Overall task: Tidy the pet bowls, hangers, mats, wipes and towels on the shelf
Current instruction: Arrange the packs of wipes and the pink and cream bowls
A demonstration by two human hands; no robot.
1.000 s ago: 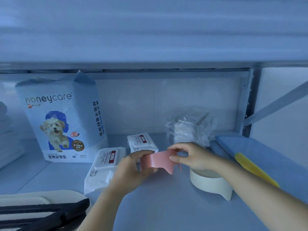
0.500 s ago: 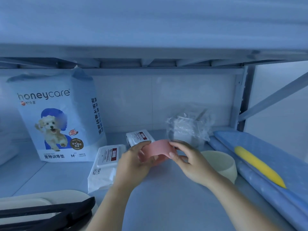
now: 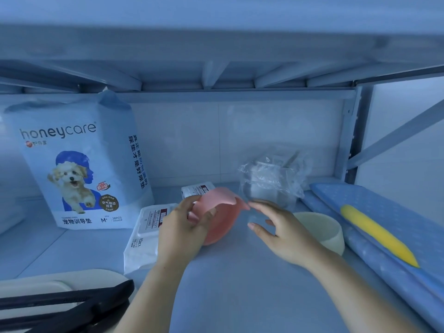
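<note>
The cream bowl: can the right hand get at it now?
Probably yes. The right hand is open and empty, and the cream bowl stands close beside it, with nothing between them. The left hand holds the pink bowl, out of the way.

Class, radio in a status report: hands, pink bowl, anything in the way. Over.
Left hand grips pink bowl, tilted. Right hand open beside it. Cream bowl right, wipes pack left.

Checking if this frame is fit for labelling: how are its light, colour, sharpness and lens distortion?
Head view: dim, even light under a heavy blue cast, with no hard shadows; print on the pad bag reads crisply; the right hand and the pink bowl, gripped by the left hand, look slightly smeared; the shelf frame overhead bows with wide-angle distortion; faint glints show on the plastic-wrapped pack.
</note>
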